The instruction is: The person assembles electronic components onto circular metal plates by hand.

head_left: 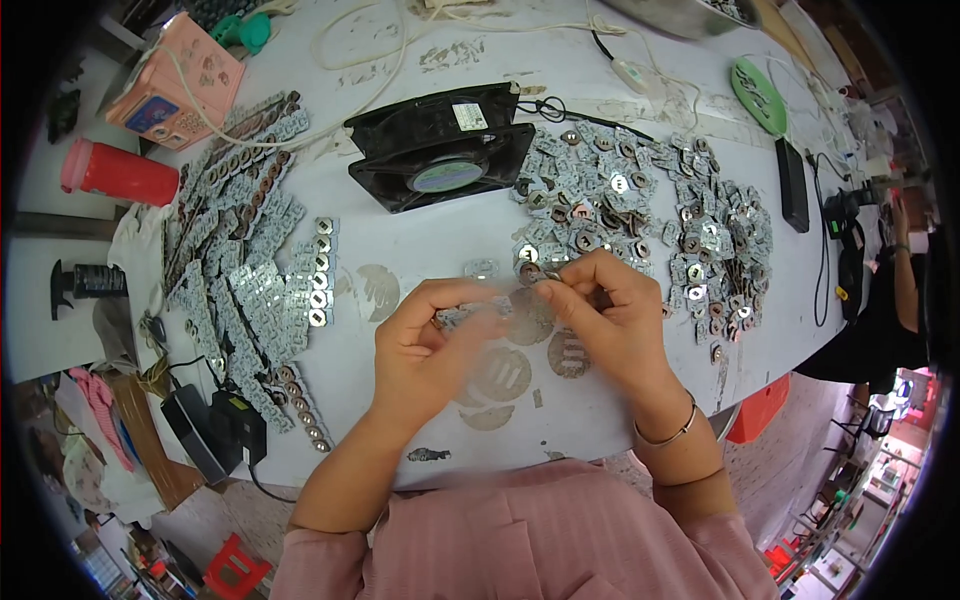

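Above the middle of the white table, my left hand [425, 345] curls round a short row of small grey metal plates [462, 314]. Its thumb is smeared by motion. Close beside it, my right hand [615, 315] pinches a small metal plate with a round coppery disc [532, 272] between thumb and forefinger. Part of that piece is hidden behind the fingertips. Another loose grey plate [482, 268] lies just beyond my left fingers. To the right spreads a heap of similar plates with discs [600, 190]. Joined rows of plates [265, 300] lie stacked on the left.
A black double fan [440, 150] stands beyond my hands. At left are a pink box-shaped device [180, 85], a red cup [120, 172] and black power adapters [238, 425]. A green dish [758, 95] and black bar [792, 185] lie right. Another person [890, 290] is at far right.
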The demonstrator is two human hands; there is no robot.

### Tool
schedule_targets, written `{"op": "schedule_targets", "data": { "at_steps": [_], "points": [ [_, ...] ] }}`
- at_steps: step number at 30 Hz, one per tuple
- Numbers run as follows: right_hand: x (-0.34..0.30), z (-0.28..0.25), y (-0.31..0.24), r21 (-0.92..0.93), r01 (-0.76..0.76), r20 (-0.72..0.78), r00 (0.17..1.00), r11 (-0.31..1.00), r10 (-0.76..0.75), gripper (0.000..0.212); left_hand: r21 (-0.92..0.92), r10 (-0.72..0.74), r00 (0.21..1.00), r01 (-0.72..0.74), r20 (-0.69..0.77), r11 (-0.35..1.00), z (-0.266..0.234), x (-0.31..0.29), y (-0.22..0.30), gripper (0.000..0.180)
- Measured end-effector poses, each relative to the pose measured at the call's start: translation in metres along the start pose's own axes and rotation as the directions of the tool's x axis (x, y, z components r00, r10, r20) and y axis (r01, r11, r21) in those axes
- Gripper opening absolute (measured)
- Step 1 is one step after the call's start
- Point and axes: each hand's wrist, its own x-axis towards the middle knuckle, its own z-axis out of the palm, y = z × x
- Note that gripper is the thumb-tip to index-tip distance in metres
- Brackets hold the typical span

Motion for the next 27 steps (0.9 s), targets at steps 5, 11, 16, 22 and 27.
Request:
{"op": "schedule_targets", "data": {
  "at_steps": [5, 11, 16, 22, 27],
  "points": [
    [0.001, 0.003, -0.004, -0.140, 0.173, 0.047, 0.985, 0.975, -0.168, 0.011, 0.063, 0.087, 0.992, -0.093, 0.094, 0.994, 0.002, 0.001, -0.004, 0.018],
    [0.001, -0.008, 0.006, -0.019, 0.106, -0.042, 0.993, 0.994, -0.107, 0.008, 0.141, 0.015, 0.996, -0.028, 0.093, 0.990, 0.004, -0.002, -0.006, 0.019],
    [-0.001, -0.004, -0.007, -0.032, 0.121, 0.164, 0.980, 0.992, -0.114, 0.007, -0.040, -0.072, 0.996, 0.074, 0.050, 0.996, 0.002, 0.003, 0.004, 0.022],
    [-0.003, -0.002, -0.011, -0.137, 0.119, 0.180, 0.979, 0.983, -0.093, 0.007, 0.003, -0.210, 0.977, 0.210, -0.027, 0.978, -0.003, 0.003, 0.006, 0.021],
    [0.000, 0.003, -0.001, -0.160, 0.301, 0.199, 0.943, 0.940, -0.268, 0.014, 0.097, -0.135, 0.987, 0.143, -0.084, 0.985, -0.008, 0.001, 0.004, 0.019]
  ]
}}
